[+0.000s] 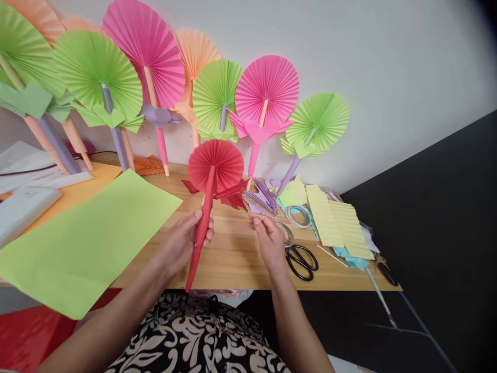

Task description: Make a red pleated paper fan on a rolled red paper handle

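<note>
My left hand [189, 239] is closed around the rolled handle of a red paper fan [216, 165], which stands nearly upright with its round pleated head at the top. Just behind the handle lie folded red paper pieces [233, 198]. My right hand [268, 236] is to the right of the fan, apart from it, with thumb and fingers pinched together. What it pinches, if anything, is too small to make out. Close beside it are a roll of tape [288, 235], purple pleated paper [264, 197] and black-handled scissors [302, 262].
Several finished paper fans, such as a pink one [267, 88] and a green one [319, 122], lean against the wall. A large green sheet [93, 243] overhangs the table's front edge at left. Yellow pleated paper [339, 223] and another tape roll [298, 216] lie at right.
</note>
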`<action>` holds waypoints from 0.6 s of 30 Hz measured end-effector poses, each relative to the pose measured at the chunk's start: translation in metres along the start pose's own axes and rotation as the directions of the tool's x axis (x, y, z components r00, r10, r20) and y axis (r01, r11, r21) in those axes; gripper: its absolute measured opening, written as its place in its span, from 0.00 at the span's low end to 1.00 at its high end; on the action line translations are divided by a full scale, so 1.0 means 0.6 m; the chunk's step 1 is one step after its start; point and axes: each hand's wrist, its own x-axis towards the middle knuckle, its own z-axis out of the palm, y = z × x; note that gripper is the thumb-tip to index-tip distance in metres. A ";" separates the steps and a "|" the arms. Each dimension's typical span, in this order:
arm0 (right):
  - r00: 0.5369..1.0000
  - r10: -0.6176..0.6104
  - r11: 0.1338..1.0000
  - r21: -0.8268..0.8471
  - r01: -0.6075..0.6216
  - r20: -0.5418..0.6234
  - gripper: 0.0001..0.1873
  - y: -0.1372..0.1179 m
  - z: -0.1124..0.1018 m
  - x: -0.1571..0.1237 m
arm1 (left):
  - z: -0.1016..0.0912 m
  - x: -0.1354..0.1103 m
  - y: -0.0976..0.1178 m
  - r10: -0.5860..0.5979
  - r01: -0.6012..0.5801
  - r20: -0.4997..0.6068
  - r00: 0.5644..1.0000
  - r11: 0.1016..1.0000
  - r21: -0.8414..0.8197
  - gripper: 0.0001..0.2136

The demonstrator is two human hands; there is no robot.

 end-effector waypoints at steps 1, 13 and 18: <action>0.999 -0.004 1.000 -0.017 0.003 -0.042 0.14 -0.002 -0.010 0.005 | 0.000 -0.002 0.007 0.025 -0.025 -0.006 1.000 1.000 0.017 0.12; 0.866 -0.474 0.770 -0.400 0.497 0.163 0.08 -0.096 0.031 -0.024 | 0.030 0.000 -0.025 0.159 -0.159 0.014 0.987 0.978 0.137 0.14; 0.811 -0.550 0.678 -0.462 0.572 0.198 0.06 -0.103 0.053 -0.019 | 0.037 -0.003 -0.028 0.232 -0.231 0.024 0.973 0.947 0.223 0.12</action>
